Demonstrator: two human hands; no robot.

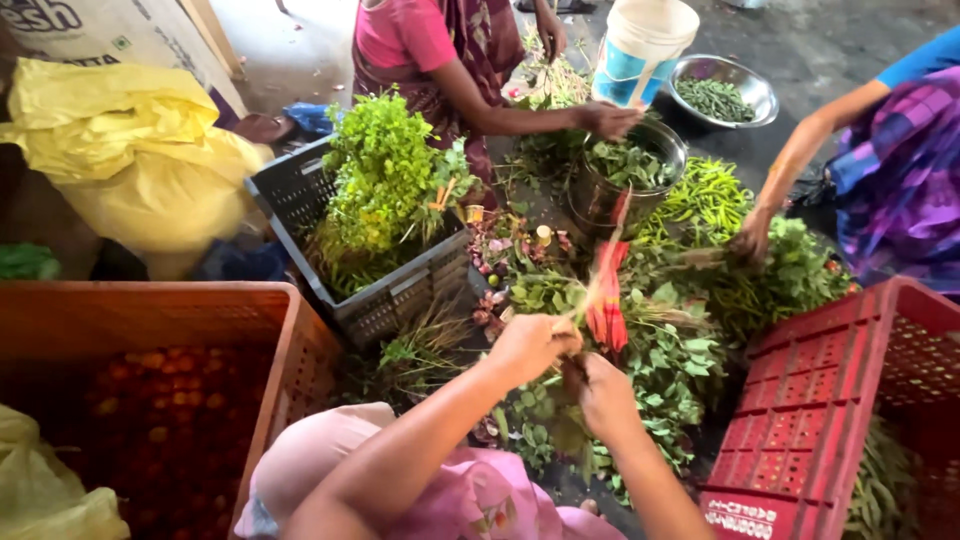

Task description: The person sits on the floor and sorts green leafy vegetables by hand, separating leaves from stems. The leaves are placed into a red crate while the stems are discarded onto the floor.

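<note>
Left hand (pixel 528 345): grip closed on a thin stem tied to a red-orange strip (pixel 606 295) that hangs blurred above the greens. Right hand (pixel 603 395): grip closed around the lower stems of a bunch of leafy greens (pixel 560 425), just beside the left hand. Both hands hover over a heap of loose green leaves (pixel 670 360) spread on the floor.

Around the heap: a grey crate (pixel 395 290) filled with bright green herbs (pixel 385 170) to the left; an orange crate (pixel 290 330) of small red and orange fruit nearer still on the left; a red crate (pixel 820 400) at the right, holding green pods.

Beyond the heap: a pile of green chillies (pixel 705 195); a steel pot (pixel 610 195) with leaves inside, another person's hand (pixel 610 118) above it; a white-and-blue bucket (pixel 645 45); a steel bowl (pixel 755 85) of green beans. A second person's hand (pixel 750 238) rests in the greens at the right. A yellow plastic bag (pixel 130 150) lies far left.
</note>
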